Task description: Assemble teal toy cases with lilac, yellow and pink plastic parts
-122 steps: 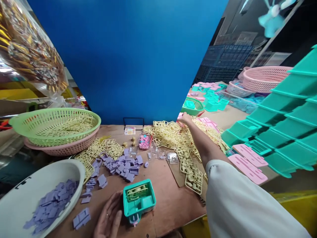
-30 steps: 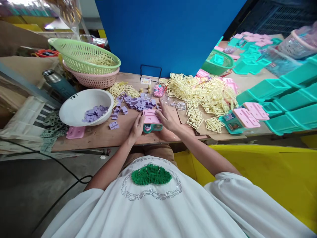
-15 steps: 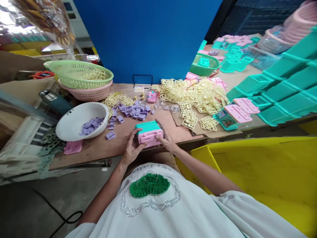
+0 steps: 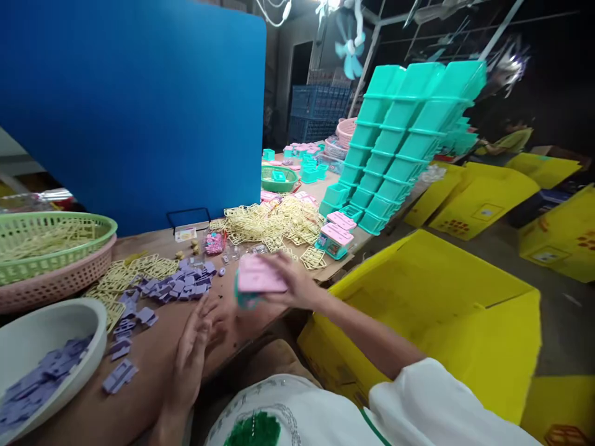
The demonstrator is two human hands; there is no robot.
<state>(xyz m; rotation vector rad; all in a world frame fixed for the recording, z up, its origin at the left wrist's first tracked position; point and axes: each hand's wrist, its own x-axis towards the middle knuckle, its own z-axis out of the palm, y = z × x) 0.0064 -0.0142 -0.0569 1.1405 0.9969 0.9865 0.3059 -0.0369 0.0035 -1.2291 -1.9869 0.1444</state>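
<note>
My right hand (image 4: 295,282) grips a small teal box with a pink lid (image 4: 261,274), slightly blurred, held above the table's front part. The lid faces up and the fingers wrap its right side. My left hand (image 4: 193,344) holds nothing; its fingers stretch out over the table edge, apart from the box. Just beyond that hand lies a loose heap of purple plastic pieces (image 4: 183,282). Beyond the held box is a pile of cream plastic frames (image 4: 274,223). To its right, similar pink-lidded teal boxes (image 4: 335,236) stand together.
A white bowl (image 4: 100,319) with purple pieces and stacked green and pink baskets (image 4: 110,224) stand at left. Tall stacks of teal boxes (image 4: 390,145) rise at right. An open yellow carton (image 4: 488,365) sits beside the table. A blue panel (image 4: 139,111) stands behind.
My left hand has let go of the box and lies to its left. My right hand alone carries the box, now lid up. The view has swung to the right.
</note>
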